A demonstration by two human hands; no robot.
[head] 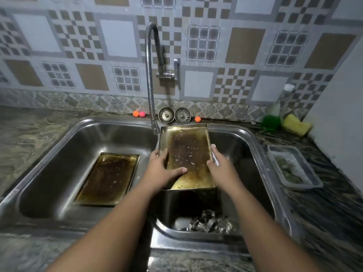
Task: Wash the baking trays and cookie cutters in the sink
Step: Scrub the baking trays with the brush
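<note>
A raised baking tray (188, 154) was held tilted over the right basin of the sink (117, 121). Its far end was up by the back rim, just beside the spout of the tap (150, 75); whether it rested there could not be told. It was clamped from both sides. The left hand (165, 169) was closed on the left rim with the thumb laid across the stained inner face. The right hand (222, 167) was pinched on the right rim, thumb inside and one finger stretched along the edge. The hands were kept apart by the tray's width. Droplets were seen on the browned surface.

A second baking tray (108, 177) lay flat on the floor of the left basin. The cookie cutters (208, 222) were heaped at the front of the right basin, below the raised tray's near end.

The trays were judged to be stiff, thin and fairly light, but slippery where grease and water met. They would best be held by the upturned long rims, near the middle. The cutters were judged light, easily bent and sharp-edged, so they would best be taken by their outer walls. A yellow sponge (295, 124) and a green scrubber (270, 122) were left at the back right corner of the desk (29, 134).
</note>
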